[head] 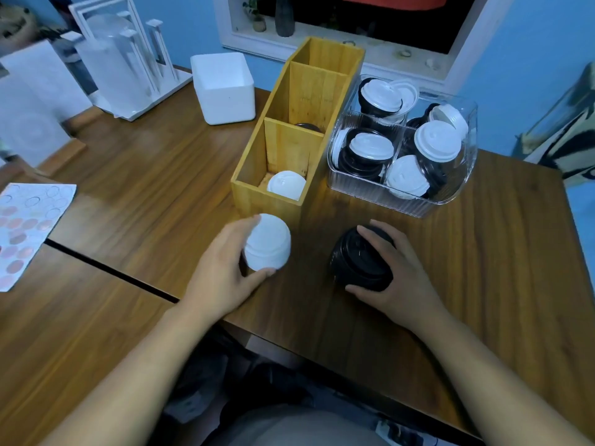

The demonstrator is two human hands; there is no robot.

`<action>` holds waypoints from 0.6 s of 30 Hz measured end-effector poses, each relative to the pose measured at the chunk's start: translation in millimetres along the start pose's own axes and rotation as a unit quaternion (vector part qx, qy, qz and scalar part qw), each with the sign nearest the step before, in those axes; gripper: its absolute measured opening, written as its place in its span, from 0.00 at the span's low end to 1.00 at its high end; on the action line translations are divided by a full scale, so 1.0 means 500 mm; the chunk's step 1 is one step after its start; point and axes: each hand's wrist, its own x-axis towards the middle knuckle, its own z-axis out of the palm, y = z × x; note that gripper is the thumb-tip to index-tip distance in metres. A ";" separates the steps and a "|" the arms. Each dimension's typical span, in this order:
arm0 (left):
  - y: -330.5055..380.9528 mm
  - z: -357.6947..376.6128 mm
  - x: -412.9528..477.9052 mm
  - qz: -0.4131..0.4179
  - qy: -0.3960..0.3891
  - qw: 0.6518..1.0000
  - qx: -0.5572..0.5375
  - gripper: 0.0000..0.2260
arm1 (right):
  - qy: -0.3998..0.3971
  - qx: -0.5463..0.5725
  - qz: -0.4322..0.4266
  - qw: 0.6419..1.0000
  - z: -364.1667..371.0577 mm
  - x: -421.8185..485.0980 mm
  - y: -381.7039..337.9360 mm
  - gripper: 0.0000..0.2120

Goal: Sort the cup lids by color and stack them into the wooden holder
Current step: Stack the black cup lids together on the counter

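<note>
Table point(483, 252): both your hands work near front edge. Wooden holder point(254, 169) ahead, three compartments. Clear bin point(386, 201) just right of it, mixed lids left inside. Your left hand point(222, 278) curls round white stack point(269, 243), close to holder's near wall. Your right hand point(396, 278) wraps black stack point(359, 262) on table. Near compartment holds white lids point(286, 185); middle shows dark lid point(308, 127). Square each stack, lower level, match colours.

One view only: head-worn wide-angle, looking forward and steeply down onto the bench point(135, 175). Close range. Forearms enter from the bottom edge; left hand point(219, 278) and right hand point(399, 281) sit mid-frame. Blue wall point(531, 59) and window frame point(223, 24) fill the top.
</note>
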 end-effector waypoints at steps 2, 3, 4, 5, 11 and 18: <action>0.035 0.026 -0.011 0.017 -0.018 1.000 -0.012 0.39 | 0.017 -0.002 0.022 1.000 -0.011 -0.017 0.005 0.44; 0.055 0.041 -0.013 0.022 -0.032 0.999 -0.019 0.39 | 0.025 -0.004 0.033 0.999 -0.019 -0.028 0.010 0.44; 0.075 0.059 -0.011 0.026 -0.047 0.998 -0.025 0.39 | 0.030 -0.004 0.042 0.999 -0.027 -0.039 0.016 0.44; 0.098 0.078 -0.006 0.029 -0.062 0.997 -0.029 0.39 | 0.033 -0.004 0.052 0.998 -0.037 -0.051 0.024 0.44; 0.224 0.206 0.087 0.082 -0.107 0.990 -0.034 0.40 | 0.117 -0.037 0.140 0.983 -0.121 -0.126 0.096 0.44; 0.333 0.364 0.206 0.129 -0.138 0.980 -0.071 0.39 | 0.174 -0.069 0.261 0.947 -0.225 -0.151 0.190 0.44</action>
